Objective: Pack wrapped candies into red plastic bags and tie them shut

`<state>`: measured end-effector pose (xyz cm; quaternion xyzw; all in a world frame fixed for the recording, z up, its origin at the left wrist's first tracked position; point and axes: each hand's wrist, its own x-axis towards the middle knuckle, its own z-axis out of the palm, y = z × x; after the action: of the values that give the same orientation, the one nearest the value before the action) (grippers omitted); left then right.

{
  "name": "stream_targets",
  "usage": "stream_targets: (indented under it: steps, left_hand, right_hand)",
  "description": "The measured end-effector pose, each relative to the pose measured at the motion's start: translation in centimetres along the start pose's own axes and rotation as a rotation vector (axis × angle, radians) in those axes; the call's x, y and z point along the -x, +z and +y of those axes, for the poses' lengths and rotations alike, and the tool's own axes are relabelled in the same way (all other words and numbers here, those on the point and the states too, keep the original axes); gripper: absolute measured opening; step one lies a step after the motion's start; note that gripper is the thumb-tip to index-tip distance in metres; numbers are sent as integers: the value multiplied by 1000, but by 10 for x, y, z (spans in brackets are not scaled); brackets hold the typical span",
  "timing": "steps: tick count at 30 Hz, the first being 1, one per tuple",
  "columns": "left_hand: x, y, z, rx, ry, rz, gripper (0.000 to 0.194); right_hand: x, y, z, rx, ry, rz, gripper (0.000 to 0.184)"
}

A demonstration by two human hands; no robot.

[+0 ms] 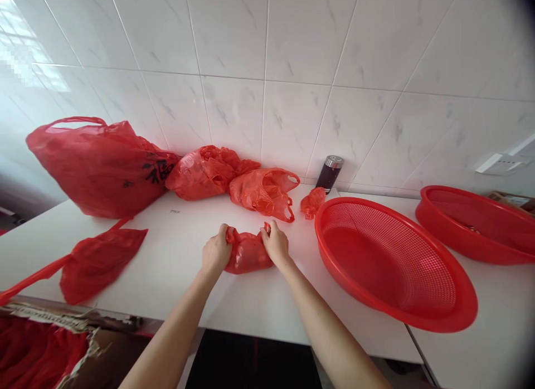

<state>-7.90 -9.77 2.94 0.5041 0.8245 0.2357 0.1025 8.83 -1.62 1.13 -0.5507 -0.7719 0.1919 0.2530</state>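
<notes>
The left hand [216, 248] and right hand [275, 243], set apart, each grip a gathered top corner of a small, filled red plastic bag [249, 255] at the near middle of the white table [184, 288]. Two red carrier bags [200, 174] lie behind it, toward the tiled wall [234, 43]; a perforated red plastic basket [376, 261] sits to the right.

From mid-view, marbled wall tiles [301, 38] spread across twelve o'clock. Toward three stands a dark flask [327, 180] with a silvery cap; farther out are a shallow red basin [453, 233] and a white wall socket [497, 165]. A perforated red basket [359, 255] sits at four, a ragged-edged cardboard box [115, 353] at eight.
</notes>
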Motion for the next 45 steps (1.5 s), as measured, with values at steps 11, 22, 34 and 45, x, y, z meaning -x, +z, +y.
stream_targets:
  steps: [11, 22, 34, 45]
  left_hand:
    - [-48, 18, -4, -211, -38, -113, 32]
    - [-48, 34, -9, -105, -45, 64, 25]
    - [0, 21, -30, 483, -161, 203, 36]
    - [-9, -20, 32, 254, 230, 170, 34]
  right_hand:
    - [-23, 20, 21, 227, 72, 63, 18]
    - [-30, 33, 28, 213, 100, 134, 18]
    - [-32, 29, 28, -148, 268, 409, 13]
    - [-25, 23, 29, -552, 79, 501, 8]
